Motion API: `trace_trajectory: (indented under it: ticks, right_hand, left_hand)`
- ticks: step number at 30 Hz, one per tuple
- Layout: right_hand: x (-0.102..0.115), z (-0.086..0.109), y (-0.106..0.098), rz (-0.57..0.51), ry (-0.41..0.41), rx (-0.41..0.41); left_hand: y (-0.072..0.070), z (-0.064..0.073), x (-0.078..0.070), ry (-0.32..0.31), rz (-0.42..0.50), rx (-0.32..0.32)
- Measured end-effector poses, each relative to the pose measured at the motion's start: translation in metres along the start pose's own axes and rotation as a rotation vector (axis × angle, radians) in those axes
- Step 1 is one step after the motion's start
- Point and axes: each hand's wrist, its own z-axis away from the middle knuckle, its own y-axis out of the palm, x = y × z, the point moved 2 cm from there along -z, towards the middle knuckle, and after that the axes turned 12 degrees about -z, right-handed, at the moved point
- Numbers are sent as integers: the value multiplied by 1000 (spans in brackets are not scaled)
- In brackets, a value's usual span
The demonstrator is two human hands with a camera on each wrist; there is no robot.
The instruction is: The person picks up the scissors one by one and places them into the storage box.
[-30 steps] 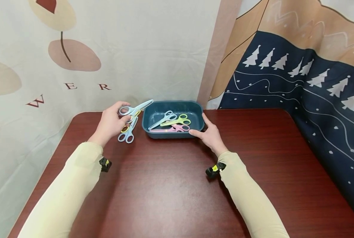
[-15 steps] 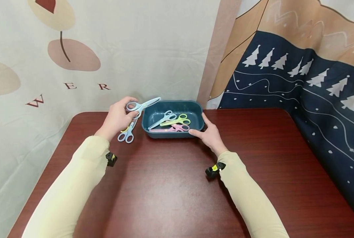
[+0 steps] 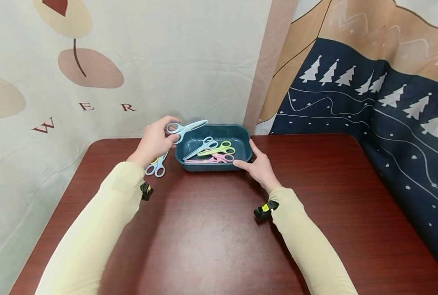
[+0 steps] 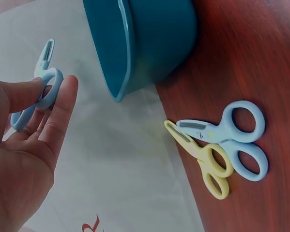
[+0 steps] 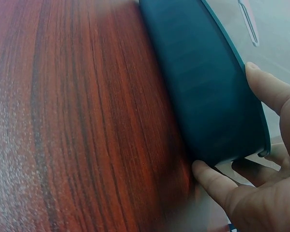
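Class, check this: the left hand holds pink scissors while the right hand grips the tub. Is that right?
Not quite: the scissors in the left hand are light blue, not pink, as the head view shows. The right hand does grip the tub.

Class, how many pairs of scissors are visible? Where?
6: one blue pair in the left hand; another blue, one green, one pink in the bin; third blue, one yellow on the table. Others may be hidden.
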Motion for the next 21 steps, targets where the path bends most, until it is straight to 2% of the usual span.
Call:
trace_trajectory:
  ticks: [11,21]
  right_hand:
    - [0,0,1,-4,10,-2]
    - [1,1,0,-1,8,-5]
  left_hand:
    - [6,-10,-9,-14,-22,33]
    - [12,-20,-15,2,-5,84]
